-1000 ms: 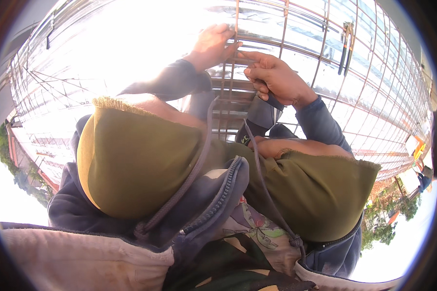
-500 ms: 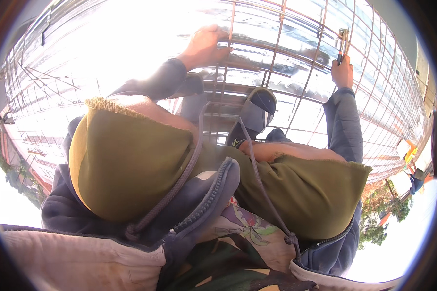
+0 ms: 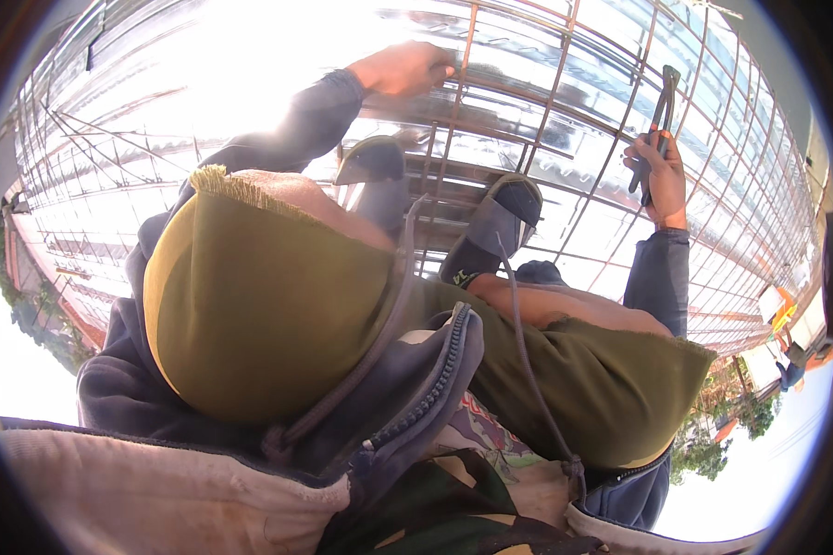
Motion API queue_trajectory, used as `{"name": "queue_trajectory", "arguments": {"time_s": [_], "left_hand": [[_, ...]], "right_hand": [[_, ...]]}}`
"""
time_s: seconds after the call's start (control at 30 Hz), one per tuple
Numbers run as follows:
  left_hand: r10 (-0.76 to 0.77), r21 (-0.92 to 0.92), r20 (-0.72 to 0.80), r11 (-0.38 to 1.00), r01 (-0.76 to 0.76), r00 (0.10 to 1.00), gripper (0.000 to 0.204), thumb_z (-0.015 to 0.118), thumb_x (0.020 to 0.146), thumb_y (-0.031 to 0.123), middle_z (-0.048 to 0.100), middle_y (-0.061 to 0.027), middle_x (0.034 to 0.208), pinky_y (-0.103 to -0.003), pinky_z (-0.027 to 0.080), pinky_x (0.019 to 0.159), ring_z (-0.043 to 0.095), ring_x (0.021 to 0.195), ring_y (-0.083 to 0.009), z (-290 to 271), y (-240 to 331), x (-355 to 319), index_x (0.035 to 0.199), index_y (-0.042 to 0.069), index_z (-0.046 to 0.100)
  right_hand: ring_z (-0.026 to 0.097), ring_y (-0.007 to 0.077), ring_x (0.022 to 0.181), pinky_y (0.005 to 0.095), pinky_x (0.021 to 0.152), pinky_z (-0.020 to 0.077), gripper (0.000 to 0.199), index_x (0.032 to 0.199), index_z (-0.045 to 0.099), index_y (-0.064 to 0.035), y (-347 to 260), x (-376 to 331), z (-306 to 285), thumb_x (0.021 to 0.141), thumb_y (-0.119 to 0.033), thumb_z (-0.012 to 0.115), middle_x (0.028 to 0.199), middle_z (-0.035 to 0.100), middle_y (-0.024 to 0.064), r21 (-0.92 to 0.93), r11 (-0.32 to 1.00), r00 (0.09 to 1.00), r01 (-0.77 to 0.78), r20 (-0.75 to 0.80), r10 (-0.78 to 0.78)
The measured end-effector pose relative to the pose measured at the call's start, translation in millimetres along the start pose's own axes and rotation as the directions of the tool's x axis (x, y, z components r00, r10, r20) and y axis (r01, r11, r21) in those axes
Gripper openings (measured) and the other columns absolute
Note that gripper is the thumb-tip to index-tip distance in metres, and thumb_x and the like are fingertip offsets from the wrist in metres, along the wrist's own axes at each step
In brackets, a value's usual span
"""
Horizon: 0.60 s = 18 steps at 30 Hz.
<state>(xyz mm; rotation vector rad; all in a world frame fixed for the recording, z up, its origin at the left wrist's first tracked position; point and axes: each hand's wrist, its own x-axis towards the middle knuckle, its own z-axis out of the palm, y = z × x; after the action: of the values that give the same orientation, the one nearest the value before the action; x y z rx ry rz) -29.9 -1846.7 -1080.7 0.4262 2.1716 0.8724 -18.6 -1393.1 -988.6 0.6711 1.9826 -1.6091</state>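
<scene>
My left hand [image 3: 403,69] is at the upper middle, its fingers curled together beside an upright bar of the rusty rebar mesh [image 3: 467,46]. Glare and the curled fingers hide what, if anything, is pinched there. At the upper right, my right hand [image 3: 668,180] grips a pair of pincers [image 3: 668,97] by their handles, some fingers wrapped round them. The pincers' head points away from me, above the bars. Whether the head touches a bar, I cannot tell.
My shoes [image 3: 507,217] are on the mesh between my knees, over shiny corrugated metal sheets. Loose thin bars [image 3: 93,139] cross at the left. Greenery [image 3: 727,435] and an orange-yellow item [image 3: 784,310] show at the far right. Strong glare washes out the upper left.
My right hand has drawn the pincers back toward me and turned, showing more of its fingers. My left hand has shifted slightly right, and its spread thumb and fingers have closed together.
</scene>
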Motion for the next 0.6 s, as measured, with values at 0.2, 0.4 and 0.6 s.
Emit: {"name": "queue_trajectory", "arguments": {"time_s": [0.2, 0.4, 0.6], "left_hand": [[0.025, -0.034, 0.063, 0.999, -0.023, 0.998, 0.039, 0.049, 0.112, 0.033, 0.076, -0.0134, 0.1, -0.048, 0.053, 0.094, 0.071, 0.099, -0.0336, -5, 2, 9, 0.116, 0.002, 0.072], [0.025, -0.198, 0.055, 0.98, -0.013, 0.998, 0.037, 0.051, 0.11, 0.031, 0.077, -0.0125, 0.101, -0.045, 0.054, 0.093, 0.072, 0.099, -0.0311, 1, -11, 10, 0.123, 0.003, 0.072], [0.136, -0.17, -0.074, 0.974, -0.147, 0.988, 0.032, 0.051, 0.111, 0.027, 0.074, -0.0118, 0.092, -0.044, 0.056, 0.087, 0.072, 0.089, -0.028, 9, -13, 10, 0.121, 0.005, 0.072]], "right_hand": [[0.07, 0.0247, 0.093, 0.0401, 0.081, 0.057, 0.031, 0.12, 0.065, -0.0066, -99, -50, 48, 0.091, 0.004, 0.063, 0.108, 0.065, 0.0104, -0.826, 0.218, 0.854, 0.52, 0.491, -0.173], [0.069, 0.0316, 0.102, 0.043, 0.083, 0.0562, 0.031, 0.121, 0.068, -0.0052, -158, -42, 113, 0.09, 0.0, 0.064, 0.112, 0.07, 0.014, -0.682, -0.38, 0.737, 0.624, 0.675, -0.001], [0.06, 0.0287, 0.124, 0.053, 0.103, 0.0466, 0.032, 0.125, 0.073, -0.0036, -117, -25, 171, 0.1, -0.02, 0.061, 0.137, 0.068, 0.0135, -0.357, -0.834, 0.592, 0.42, 0.805, -0.047]]}}
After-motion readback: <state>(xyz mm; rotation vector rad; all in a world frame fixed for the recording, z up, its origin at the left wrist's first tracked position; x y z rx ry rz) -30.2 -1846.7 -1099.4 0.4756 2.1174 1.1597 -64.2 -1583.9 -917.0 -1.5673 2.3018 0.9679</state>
